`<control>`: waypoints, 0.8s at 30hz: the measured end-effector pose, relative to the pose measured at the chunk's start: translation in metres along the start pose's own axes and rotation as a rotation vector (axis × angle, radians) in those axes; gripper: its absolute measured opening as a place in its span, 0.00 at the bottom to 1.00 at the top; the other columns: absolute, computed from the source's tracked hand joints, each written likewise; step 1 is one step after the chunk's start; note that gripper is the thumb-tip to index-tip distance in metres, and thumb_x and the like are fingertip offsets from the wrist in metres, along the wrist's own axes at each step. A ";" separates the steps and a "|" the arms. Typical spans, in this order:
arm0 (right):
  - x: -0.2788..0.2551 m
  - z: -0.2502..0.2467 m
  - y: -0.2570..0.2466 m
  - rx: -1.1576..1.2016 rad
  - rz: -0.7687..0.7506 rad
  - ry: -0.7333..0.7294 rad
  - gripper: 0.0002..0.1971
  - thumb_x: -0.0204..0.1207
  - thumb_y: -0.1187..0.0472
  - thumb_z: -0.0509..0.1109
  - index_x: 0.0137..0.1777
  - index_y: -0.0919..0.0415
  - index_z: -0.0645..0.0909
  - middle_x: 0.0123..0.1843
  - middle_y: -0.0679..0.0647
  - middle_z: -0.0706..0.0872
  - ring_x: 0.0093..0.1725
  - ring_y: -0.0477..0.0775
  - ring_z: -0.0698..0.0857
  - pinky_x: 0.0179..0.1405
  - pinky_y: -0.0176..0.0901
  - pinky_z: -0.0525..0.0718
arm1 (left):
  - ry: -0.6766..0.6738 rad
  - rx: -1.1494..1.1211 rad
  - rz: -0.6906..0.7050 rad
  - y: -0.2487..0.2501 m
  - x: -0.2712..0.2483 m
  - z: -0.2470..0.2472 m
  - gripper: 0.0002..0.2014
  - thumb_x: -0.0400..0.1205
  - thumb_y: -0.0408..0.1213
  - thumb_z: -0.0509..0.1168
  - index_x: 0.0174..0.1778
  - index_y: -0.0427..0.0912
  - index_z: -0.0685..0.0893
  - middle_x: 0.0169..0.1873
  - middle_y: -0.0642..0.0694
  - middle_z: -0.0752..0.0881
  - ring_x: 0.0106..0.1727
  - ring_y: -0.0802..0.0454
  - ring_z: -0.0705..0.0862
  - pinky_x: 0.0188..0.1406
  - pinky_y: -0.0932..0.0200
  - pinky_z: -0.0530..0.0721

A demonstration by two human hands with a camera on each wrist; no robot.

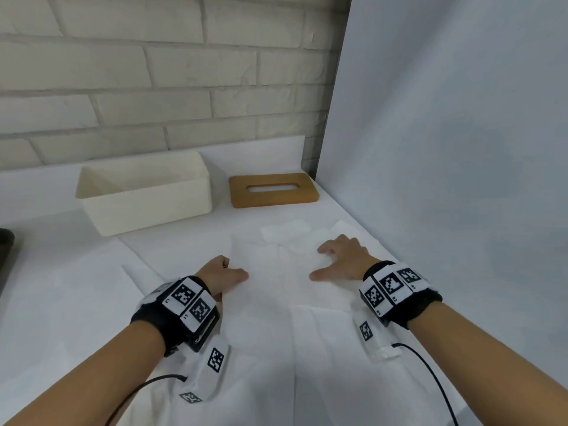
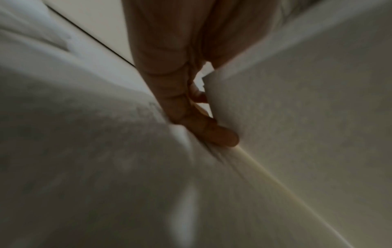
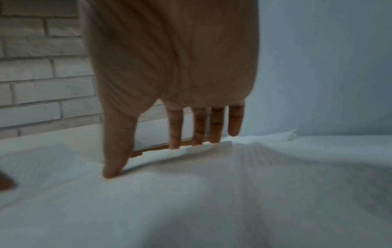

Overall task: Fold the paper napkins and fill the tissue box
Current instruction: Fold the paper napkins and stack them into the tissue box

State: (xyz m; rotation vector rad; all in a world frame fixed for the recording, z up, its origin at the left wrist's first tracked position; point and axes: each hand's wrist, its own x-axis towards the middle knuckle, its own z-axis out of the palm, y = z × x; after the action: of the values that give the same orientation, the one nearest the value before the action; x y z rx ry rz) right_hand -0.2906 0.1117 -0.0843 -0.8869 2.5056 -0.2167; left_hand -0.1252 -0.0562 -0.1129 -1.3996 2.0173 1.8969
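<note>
Early going — the cream plastic tissue box [image 1: 144,192] looks empty, its wooden slotted lid [image 1: 273,189] off beside it. The left hand [image 1: 222,273], fingers curled, and the splayed right hand [image 1: 341,256] press an unfolded white paper napkin [image 1: 276,290] on the desk [image 1: 55,302].

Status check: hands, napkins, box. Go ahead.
Both hands on the napkins: left hand curled at an edge, right hand spread flat. Tissue box open, no napkins visible inside; wooden lid beside it. Path clear.

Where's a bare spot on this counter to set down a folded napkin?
Free: the counter left of the napkins, below the box; also the strip between box and wooden lid. Crowded: the middle, where the left hand and right hand rest on the napkins.
</note>
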 end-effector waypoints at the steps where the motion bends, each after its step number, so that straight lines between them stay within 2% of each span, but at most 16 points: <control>1: -0.001 0.004 -0.004 -0.008 -0.047 -0.004 0.34 0.68 0.44 0.74 0.73 0.50 0.68 0.71 0.53 0.69 0.74 0.56 0.65 0.73 0.47 0.65 | -0.008 0.007 -0.002 0.001 0.001 0.001 0.10 0.76 0.30 0.69 0.37 0.40 0.73 0.51 0.33 0.81 0.55 0.37 0.82 0.63 0.43 0.80; 2: -0.003 0.007 -0.009 -0.014 -0.076 -0.020 0.34 0.69 0.45 0.74 0.74 0.50 0.67 0.71 0.53 0.69 0.74 0.57 0.65 0.73 0.47 0.64 | -0.017 0.023 0.002 0.001 0.003 0.001 0.10 0.76 0.29 0.69 0.35 0.40 0.72 0.48 0.34 0.80 0.52 0.39 0.81 0.59 0.45 0.79; 4: -0.003 0.011 -0.017 -0.006 -0.057 -0.058 0.31 0.70 0.46 0.73 0.72 0.51 0.69 0.69 0.56 0.69 0.73 0.60 0.66 0.70 0.48 0.65 | -0.020 0.037 -0.002 0.003 0.005 0.001 0.11 0.76 0.27 0.67 0.34 0.41 0.71 0.45 0.37 0.79 0.50 0.42 0.78 0.59 0.44 0.79; 6: 0.001 0.009 -0.022 0.013 -0.061 -0.094 0.21 0.72 0.47 0.72 0.62 0.53 0.76 0.66 0.58 0.74 0.71 0.63 0.71 0.64 0.47 0.69 | -0.014 0.026 -0.011 0.006 0.005 0.001 0.09 0.76 0.26 0.65 0.36 0.40 0.72 0.46 0.37 0.79 0.50 0.43 0.78 0.62 0.43 0.79; 7: 0.004 0.005 -0.024 0.035 -0.071 -0.109 0.19 0.74 0.48 0.71 0.61 0.55 0.77 0.66 0.58 0.76 0.72 0.62 0.73 0.62 0.45 0.69 | 0.008 0.013 -0.012 0.007 0.006 0.000 0.08 0.77 0.25 0.63 0.37 0.40 0.72 0.47 0.36 0.78 0.51 0.42 0.77 0.60 0.44 0.79; 9: 0.005 -0.008 -0.025 0.108 -0.084 -0.080 0.27 0.77 0.51 0.68 0.74 0.60 0.71 0.76 0.57 0.71 0.77 0.58 0.69 0.69 0.43 0.68 | 0.070 -0.027 -0.001 0.009 0.007 -0.006 0.05 0.79 0.23 0.58 0.46 0.36 0.75 0.47 0.37 0.77 0.51 0.42 0.76 0.52 0.49 0.77; 10: 0.005 -0.017 -0.025 0.145 -0.092 -0.039 0.29 0.78 0.52 0.67 0.77 0.62 0.66 0.79 0.57 0.68 0.78 0.57 0.67 0.72 0.43 0.66 | 0.093 -0.058 0.008 0.009 0.008 -0.010 0.10 0.79 0.23 0.57 0.56 0.33 0.74 0.48 0.36 0.76 0.51 0.41 0.76 0.49 0.50 0.77; 11: 0.004 -0.025 -0.023 0.193 -0.108 0.006 0.28 0.79 0.53 0.66 0.77 0.62 0.67 0.79 0.58 0.69 0.77 0.57 0.69 0.72 0.43 0.67 | 0.112 -0.102 0.009 0.010 0.007 -0.015 0.16 0.80 0.22 0.56 0.64 0.32 0.71 0.49 0.36 0.76 0.49 0.41 0.77 0.46 0.49 0.79; 12: 0.004 -0.033 -0.022 0.259 -0.135 0.044 0.25 0.79 0.54 0.66 0.74 0.63 0.71 0.74 0.58 0.74 0.71 0.57 0.75 0.67 0.43 0.72 | 0.118 -0.144 0.008 0.010 0.008 -0.020 0.19 0.80 0.22 0.55 0.68 0.32 0.68 0.51 0.34 0.77 0.46 0.41 0.78 0.42 0.50 0.80; 13: 0.002 -0.040 -0.021 0.350 -0.159 0.057 0.20 0.79 0.55 0.66 0.68 0.63 0.75 0.66 0.57 0.81 0.61 0.55 0.82 0.57 0.40 0.76 | 0.119 -0.175 0.002 0.010 0.008 -0.026 0.19 0.80 0.21 0.55 0.68 0.31 0.68 0.52 0.33 0.78 0.44 0.41 0.79 0.39 0.50 0.80; 15: -0.003 -0.048 -0.022 0.545 -0.204 0.027 0.10 0.80 0.58 0.65 0.58 0.58 0.79 0.48 0.49 0.84 0.43 0.46 0.83 0.41 0.33 0.78 | 0.136 -0.206 -0.028 0.010 0.006 -0.035 0.09 0.80 0.20 0.54 0.54 0.29 0.74 0.49 0.33 0.79 0.42 0.40 0.79 0.40 0.50 0.79; 16: -0.004 -0.051 -0.023 0.617 -0.218 0.009 0.06 0.80 0.58 0.65 0.54 0.56 0.79 0.44 0.46 0.84 0.40 0.44 0.83 0.39 0.32 0.78 | 0.152 -0.214 -0.040 0.009 0.005 -0.038 0.06 0.80 0.20 0.54 0.45 0.31 0.75 0.46 0.34 0.78 0.43 0.40 0.79 0.43 0.50 0.78; 18: -0.003 -0.053 -0.023 0.714 -0.219 -0.022 0.02 0.80 0.59 0.66 0.50 0.52 0.79 0.42 0.45 0.84 0.40 0.45 0.83 0.37 0.34 0.79 | 0.182 -0.221 -0.045 0.008 0.007 -0.040 0.10 0.80 0.21 0.56 0.34 0.35 0.73 0.42 0.35 0.77 0.43 0.40 0.78 0.47 0.49 0.75; 20: 0.003 -0.053 -0.023 0.702 -0.185 -0.034 0.05 0.78 0.59 0.68 0.53 0.54 0.78 0.43 0.48 0.84 0.40 0.48 0.84 0.37 0.36 0.79 | 0.199 -0.225 -0.032 0.008 0.006 -0.040 0.13 0.80 0.20 0.56 0.31 0.38 0.72 0.34 0.39 0.76 0.34 0.45 0.76 0.41 0.53 0.77; 22: 0.013 -0.049 -0.021 0.516 -0.134 -0.005 0.09 0.75 0.59 0.71 0.53 0.57 0.76 0.44 0.52 0.83 0.40 0.52 0.82 0.38 0.38 0.77 | 0.196 -0.227 -0.025 0.007 0.005 -0.038 0.14 0.79 0.19 0.56 0.31 0.39 0.71 0.32 0.43 0.74 0.32 0.49 0.74 0.40 0.53 0.77; 24: 0.022 -0.045 -0.015 0.277 -0.098 0.052 0.14 0.74 0.60 0.73 0.56 0.61 0.76 0.50 0.55 0.78 0.46 0.54 0.78 0.44 0.40 0.73 | 0.187 -0.243 -0.022 0.004 0.005 -0.038 0.13 0.79 0.19 0.57 0.31 0.38 0.72 0.32 0.42 0.75 0.32 0.49 0.74 0.42 0.52 0.77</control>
State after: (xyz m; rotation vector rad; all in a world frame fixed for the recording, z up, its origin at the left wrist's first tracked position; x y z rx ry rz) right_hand -0.3186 0.0852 -0.0491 -0.8987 2.4030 -0.6094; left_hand -0.1108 -0.0900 -0.1032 -1.7076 1.8843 2.1356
